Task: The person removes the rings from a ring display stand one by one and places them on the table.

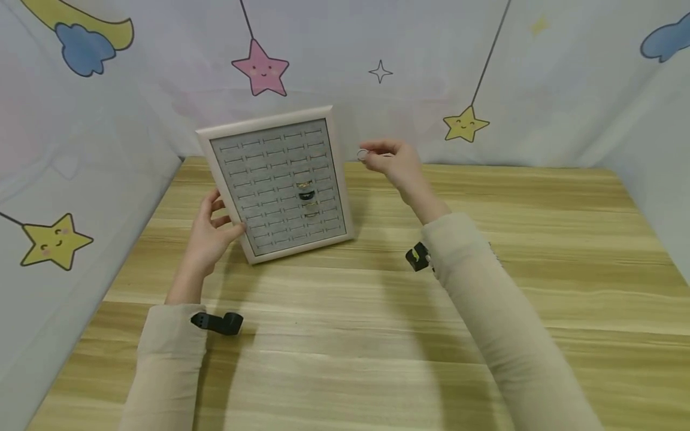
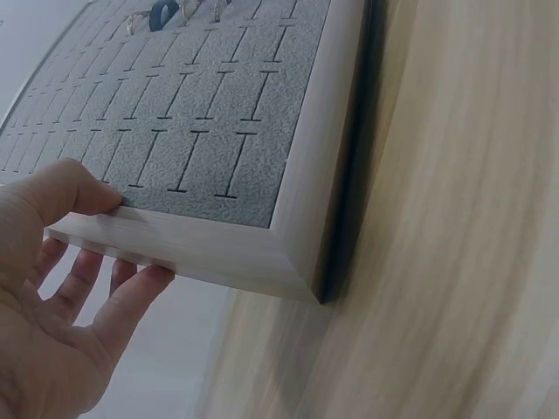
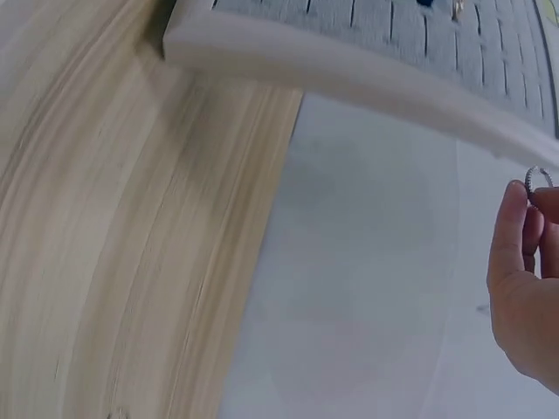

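A ring display board, grey felt with rows of slits inside a pale frame, stands tilted on the table. My left hand grips its left edge, thumb on the front of the frame and fingers behind. Off the board's right side, my right hand pinches a thin silver ring between thumb and fingertips, apart from the board. Several rings sit in one column of slits, among them a dark ring and a gold-coloured ring. The back of the board is hidden.
The wood-grain table reaches back to a pale cloth backdrop printed with stars and clouds. Cloth also hangs along the left and right sides. A black wrist camera juts from the left cuff, another wrist camera from the right.
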`<state>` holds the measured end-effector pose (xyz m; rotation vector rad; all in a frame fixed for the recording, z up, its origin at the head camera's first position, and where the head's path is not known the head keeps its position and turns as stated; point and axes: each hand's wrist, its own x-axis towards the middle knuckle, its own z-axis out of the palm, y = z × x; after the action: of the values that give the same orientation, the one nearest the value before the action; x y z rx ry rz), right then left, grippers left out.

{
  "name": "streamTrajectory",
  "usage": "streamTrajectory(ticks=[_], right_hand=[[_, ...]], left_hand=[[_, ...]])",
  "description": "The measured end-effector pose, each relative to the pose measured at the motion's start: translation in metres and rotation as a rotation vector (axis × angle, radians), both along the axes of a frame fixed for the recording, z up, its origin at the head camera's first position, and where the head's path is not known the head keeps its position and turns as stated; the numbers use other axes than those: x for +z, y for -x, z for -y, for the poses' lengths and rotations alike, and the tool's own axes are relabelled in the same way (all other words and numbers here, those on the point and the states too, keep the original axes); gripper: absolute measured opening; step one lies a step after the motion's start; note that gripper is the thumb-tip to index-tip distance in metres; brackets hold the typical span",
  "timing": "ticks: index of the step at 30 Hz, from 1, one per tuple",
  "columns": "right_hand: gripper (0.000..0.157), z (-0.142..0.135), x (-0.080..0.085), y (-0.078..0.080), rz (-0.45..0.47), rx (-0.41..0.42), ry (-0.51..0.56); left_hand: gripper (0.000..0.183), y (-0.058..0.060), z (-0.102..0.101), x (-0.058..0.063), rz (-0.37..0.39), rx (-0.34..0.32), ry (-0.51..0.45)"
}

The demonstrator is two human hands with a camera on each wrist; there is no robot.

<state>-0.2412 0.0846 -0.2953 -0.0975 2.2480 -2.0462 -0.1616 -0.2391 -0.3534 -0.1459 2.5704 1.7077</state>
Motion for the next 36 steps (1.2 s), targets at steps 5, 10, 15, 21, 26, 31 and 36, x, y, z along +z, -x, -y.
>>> streamTrajectory(ticks=[5,10,15,21,26,31,36], right_hand=[[0.032,-0.030,-0.005,0.003,0.052,-0.017,-0.053],[0.033,-0.056,-0.016,0.004,0.107,-0.035,-0.142],[0.034,-0.080,-0.027,0.002,0.166,-0.040,-0.219],[0.041,-0.106,-0.043,0.004,0.258,-0.066,-0.190],[0.043,-0.121,-0.055,0.003,0.311,-0.077,-0.193],[0.043,-0.136,-0.074,0.005,0.320,-0.062,-0.262],[0.035,-0.146,-0.090,0.007,0.336,-0.057,-0.240]], left_hand=[[0.084,0.001,0.000,-0.001,-0.001,0.003,0.002],[0.084,0.001,0.001,-0.002,0.005,0.008,0.002],[0.084,0.001,0.001,-0.002,0.005,0.009,0.008],[0.084,0.000,0.000,-0.001,0.006,0.011,0.011],[0.084,0.000,-0.001,-0.001,0.004,0.014,0.006],[0.084,0.002,0.000,-0.003,-0.006,0.012,0.004],[0.083,0.003,0.001,-0.005,-0.016,0.009,0.002]])
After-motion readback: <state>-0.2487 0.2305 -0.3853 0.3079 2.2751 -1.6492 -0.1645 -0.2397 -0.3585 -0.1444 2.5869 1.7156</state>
